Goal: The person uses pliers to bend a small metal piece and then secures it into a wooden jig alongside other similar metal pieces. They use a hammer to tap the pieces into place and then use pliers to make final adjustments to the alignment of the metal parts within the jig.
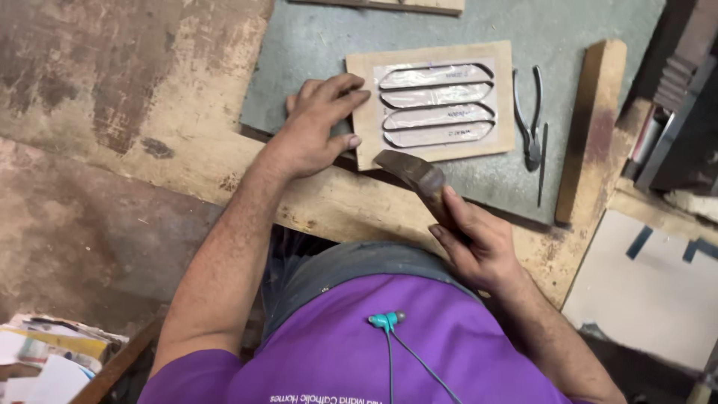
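My right hand (479,239) has its fingers clamped on a hammer (419,179), low near my body, head at the board's bottom edge, long axis running from lower right to upper left. My left hand (318,123) lies flat, fingers together, on the left edge of the wooden board (434,146). The board holds four long metal loops (437,105) lying left-right, with pale label strips inside. Pliers (529,112) lie just right, pointing toward me, on the grey bench (314,45).

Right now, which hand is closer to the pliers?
Right. The right hand, gripping a hammer, sits below and left of the pliers. The left hand rests on the far left edge of the wooden board.
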